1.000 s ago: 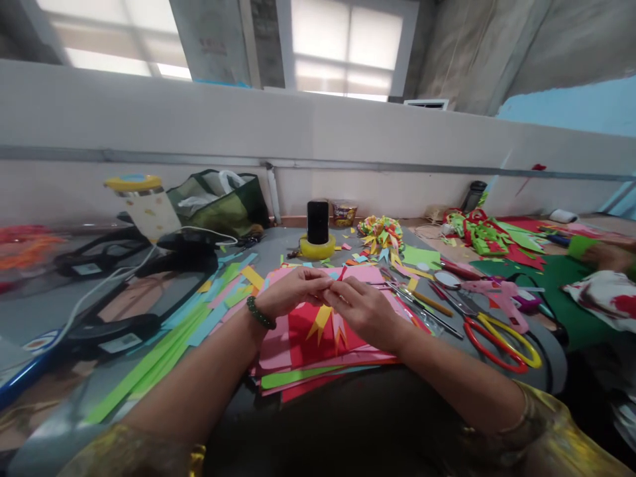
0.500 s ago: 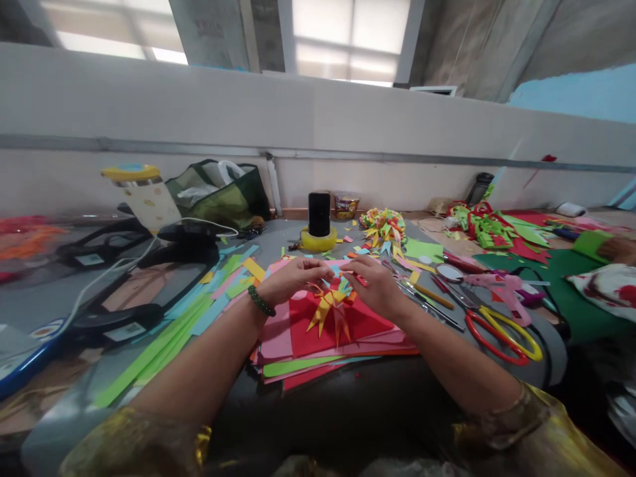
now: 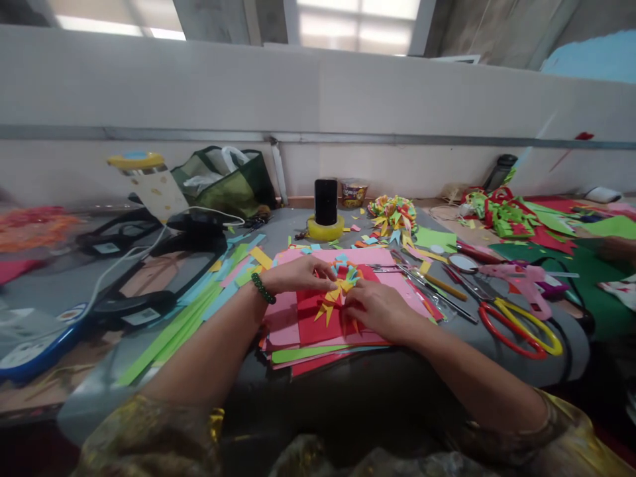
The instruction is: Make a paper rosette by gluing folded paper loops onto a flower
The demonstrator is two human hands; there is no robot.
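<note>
On grey table (image 3: 298, 228) (scrap-strewn): left hand (image 3: 298, 273), right hand (image 3: 372, 308) pinch spiky paper ornament (image 3: 340, 286).

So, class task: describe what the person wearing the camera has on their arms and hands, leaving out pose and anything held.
Both forearms are bare from wrist to above the elbow. The left hand has a bracelet of dark green beads round its wrist. The right hand shows no ring, watch or bracelet. Near the bottom edge, shiny golden-yellow sleeves with a loose, crinkled look cover both upper arms. No gloves.
</note>
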